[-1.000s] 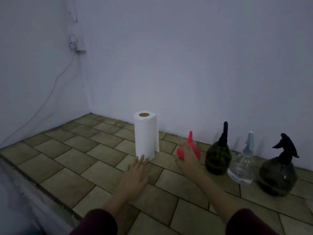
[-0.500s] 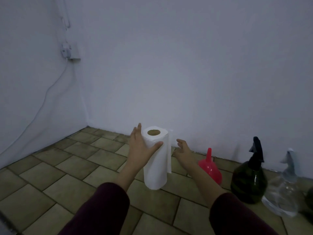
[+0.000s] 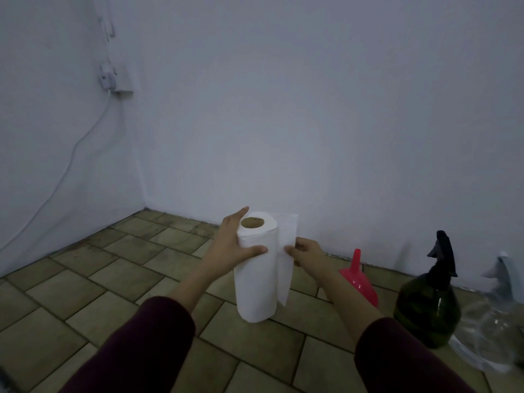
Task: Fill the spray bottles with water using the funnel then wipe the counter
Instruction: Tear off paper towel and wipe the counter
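The tiled tabletop runs into a white corner, and no puddle or wet patch shows on it in this dim light, so the wiping looks not yet begun. A paper towel roll stands upright near the middle; the left hand wraps its upper part, thumb across the front and fingers round the back, steadying it. The right hand pinches the edge of the loose sheet that hangs off the roll's right side, which reads as the start of tearing off a piece for the wipe. To the right, the green spray bottle has its black sprayer fitted, and the clear spray bottle beside it is cut by the frame edge; whether either holds water cannot be told. The red funnel sits mouth down, spout up, between roll and green bottle, held by nobody.
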